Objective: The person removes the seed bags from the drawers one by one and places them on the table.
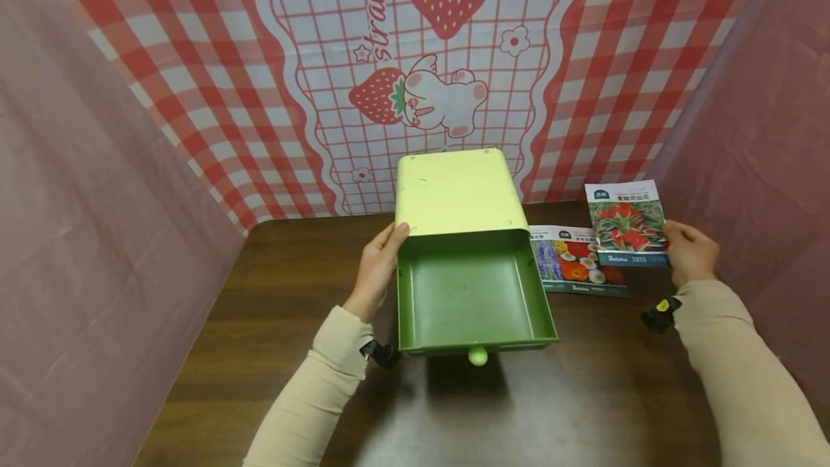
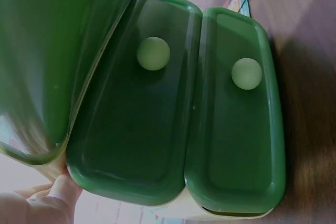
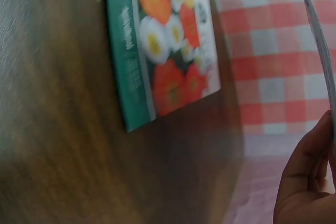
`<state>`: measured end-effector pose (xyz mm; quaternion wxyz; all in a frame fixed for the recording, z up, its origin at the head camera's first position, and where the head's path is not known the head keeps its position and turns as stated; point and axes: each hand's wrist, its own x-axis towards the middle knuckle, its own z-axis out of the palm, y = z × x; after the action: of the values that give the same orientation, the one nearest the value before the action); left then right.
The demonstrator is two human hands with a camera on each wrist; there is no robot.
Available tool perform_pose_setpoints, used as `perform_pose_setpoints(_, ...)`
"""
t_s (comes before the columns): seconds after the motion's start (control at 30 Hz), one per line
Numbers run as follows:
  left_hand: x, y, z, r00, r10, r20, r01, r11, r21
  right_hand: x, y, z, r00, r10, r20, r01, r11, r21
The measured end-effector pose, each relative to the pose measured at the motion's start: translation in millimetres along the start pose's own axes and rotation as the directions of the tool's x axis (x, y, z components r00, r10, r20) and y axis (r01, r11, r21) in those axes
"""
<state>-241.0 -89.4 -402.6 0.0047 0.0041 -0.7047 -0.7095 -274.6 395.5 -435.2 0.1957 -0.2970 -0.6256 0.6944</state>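
A small cabinet (image 1: 457, 193) with a pale yellow-green shell stands in the middle of the table. Its green top drawer (image 1: 467, 287) is pulled out and bare inside, with a round knob (image 1: 478, 357) in front. Two lower drawers (image 2: 131, 124) are closed in the left wrist view. My left hand (image 1: 378, 269) rests against the cabinet's left side, thumb at the upper front edge. My right hand (image 1: 692, 251) pinches a seed packet (image 1: 629, 225) with red flowers by its right edge. In the right wrist view this packet is seen nearly edge-on.
Right of the cabinet, a packet with purple flowers (image 1: 548, 259) and one with orange and white flowers (image 1: 583, 265) lie overlapping on the wooden table (image 1: 272, 308). A red-checked strawberry cloth (image 1: 311, 92) hangs behind; pink cloth (image 1: 746, 92) hangs at both sides.
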Motion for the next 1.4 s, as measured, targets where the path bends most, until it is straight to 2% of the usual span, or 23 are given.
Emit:
perform_pose_setpoints(0.17, 0.7, -1.4, -0.2, 1.000, 0.004, -0.002, -0.004, 1.000, 0.003, 4.4, 13.5, -4.6, 0.999, -0.008, -0.033, 0.005, 0.993, -0.114)
perform_pose_setpoints(0.43, -0.4, -0.3, 0.2, 1.000, 0.000, -0.003, 0.000, 1.000, -0.007, 6.3, 23.1, -11.8, 1.000, 0.019, -0.025, -0.024, 0.970, -0.243)
perform_pose_setpoints(0.6, -0.6, 0.4, 1.1, 1.000, 0.009, -0.017, -0.009, 1.000, -0.005, 3.8, 23.8, -15.9, 1.000, 0.019, -0.022, -0.026, 0.923, -0.384)
perform_pose_setpoints(0.67, -0.5, 0.6, 1.4, 1.000, 0.013, -0.022, -0.014, 1.000, -0.005, 2.0, 23.1, -16.3, 1.000, 0.025, -0.016, -0.030, 0.891, -0.454)
perform_pose_setpoints(1.0, -0.6, 1.3, 1.3, 1.000, 0.011, -0.015, -0.011, 1.000, -0.006, -6.5, 16.7, -15.1, 1.000, 0.002, 0.007, 0.003, 0.768, -0.640)
perform_pose_setpoints(1.17, -0.8, 1.3, 1.3, 1.000, 0.012, -0.017, -0.012, 1.000, -0.007, -4.0, 16.8, -17.5, 0.999, -0.022, 0.043, 0.045, 0.740, -0.671)
perform_pose_setpoints(1.3, -0.9, 1.6, 1.3, 1.000, 0.012, -0.012, -0.012, 1.000, -0.008, -1.3, 20.7, -17.2, 0.997, -0.019, 0.080, 0.068, 0.731, -0.679)
perform_pose_setpoints(1.4, -0.7, 1.3, 1.2, 1.000, 0.011, -0.011, -0.011, 1.000, -0.007, -1.0, 23.9, -16.9, 0.994, -0.003, 0.105, 0.076, 0.712, -0.698)
